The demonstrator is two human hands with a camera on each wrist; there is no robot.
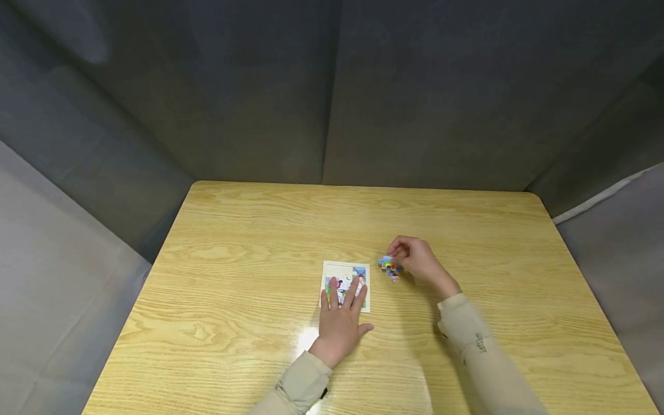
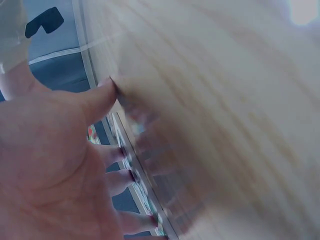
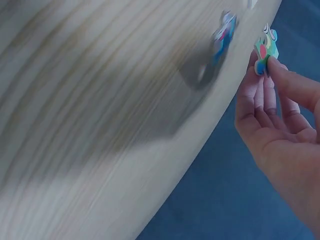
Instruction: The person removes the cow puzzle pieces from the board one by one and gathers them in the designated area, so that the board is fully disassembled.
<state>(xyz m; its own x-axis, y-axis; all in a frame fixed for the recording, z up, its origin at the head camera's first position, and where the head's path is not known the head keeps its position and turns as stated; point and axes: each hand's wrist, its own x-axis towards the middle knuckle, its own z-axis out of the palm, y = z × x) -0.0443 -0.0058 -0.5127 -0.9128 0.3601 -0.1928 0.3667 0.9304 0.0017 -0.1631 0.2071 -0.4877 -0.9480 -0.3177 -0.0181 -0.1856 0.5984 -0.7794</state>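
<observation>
My left hand [image 1: 339,329] lies over a small square jigsaw board [image 1: 342,263] with a white rim, its fingers straight and spread with the tips on the picture. In the left wrist view, those fingertips rest along the thin board [image 2: 137,175], the thumb at the table. Right of the board, my right hand [image 1: 421,264] pinches a colourful jigsaw piece [image 3: 265,54] between thumb and fingers, raised off the table. Another jigsaw piece [image 3: 223,37] lies on the wood beneath it. The fingers hide part of the board's picture.
The light wooden table [image 1: 233,276] carries the board near its middle. A dark grey curtain [image 1: 415,98] stands behind the far edge, with lighter grey cloth [image 1: 57,300] at the left side. Light glares off the wood near my left wrist.
</observation>
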